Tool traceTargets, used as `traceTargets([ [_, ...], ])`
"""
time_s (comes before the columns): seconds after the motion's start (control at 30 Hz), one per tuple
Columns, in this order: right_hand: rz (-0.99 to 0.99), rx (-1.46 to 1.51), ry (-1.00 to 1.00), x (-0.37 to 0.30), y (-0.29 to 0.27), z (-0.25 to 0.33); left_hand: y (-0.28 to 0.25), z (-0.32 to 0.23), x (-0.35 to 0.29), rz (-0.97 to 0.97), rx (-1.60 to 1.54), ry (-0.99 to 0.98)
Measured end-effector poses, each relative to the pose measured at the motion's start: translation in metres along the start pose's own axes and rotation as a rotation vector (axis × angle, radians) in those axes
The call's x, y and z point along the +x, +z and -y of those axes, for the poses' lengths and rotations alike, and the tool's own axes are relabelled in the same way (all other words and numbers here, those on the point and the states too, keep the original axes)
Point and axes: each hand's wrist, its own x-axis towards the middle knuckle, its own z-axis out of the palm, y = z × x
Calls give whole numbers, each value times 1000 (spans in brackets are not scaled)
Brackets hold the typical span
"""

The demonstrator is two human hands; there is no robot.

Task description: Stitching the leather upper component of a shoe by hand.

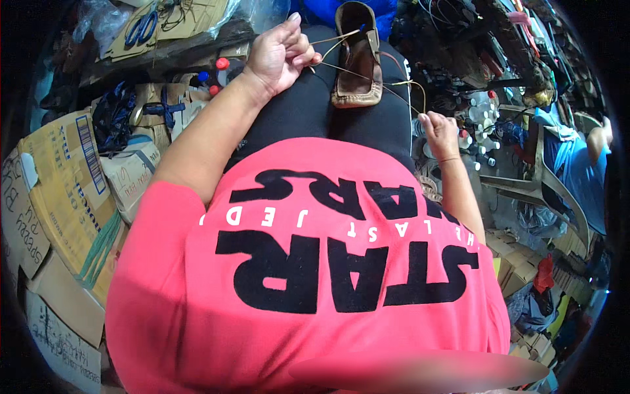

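Note:
A brown leather moccasin shoe [356, 96] lies across my thighs, its rounded toe toward me and its opening upward. Light tan thread [424, 97] runs from both sides of it and is drawn out to my hands. My left hand [279, 58], left of the shoe, is closed with its fingers curled round the thread. To the right of the shoe and nearer to me, my right hand [441, 136] pinches the other thread end between thumb and fingers. Neither hand touches the shoe. Any needle in the fingers is too small to make out.
Cardboard boxes [62, 184] are stacked at the left. Blue-handled scissors [141, 29] lie on cardboard at the far left, and a red-capped bottle [222, 64] stands nearby. Small bottles [482, 111] crowd the right side, beside a grey plastic chair [551, 172]. Another person's blue clothing [581, 174] shows beyond.

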Motion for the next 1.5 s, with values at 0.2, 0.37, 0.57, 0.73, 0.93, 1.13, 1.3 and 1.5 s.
traceTargets([
  [0.2,107,1431,559,-19,7,-3,-67,-50,-9,-372,961,-14],
  [0.37,-24,1669,745,-28,9,-4,-10,-27,47,-143,1316,337],
  [0.57,-56,1557,829,-32,6,-17,42,20,92,59,1461,-251],
  [0.73,-217,914,510,-21,-32,20,28,14,71,328,1196,-209],
  [0.93,81,336,29,36,-60,112,20,31,91,390,1449,-95],
  [1.13,273,179,-186,62,-50,111,23,35,88,375,1463,-31],
  [1.3,173,249,-233,37,-56,112,19,38,86,334,1407,-34],
  [1.5,126,591,-44,12,-47,106,24,35,77,345,1327,-44],
])
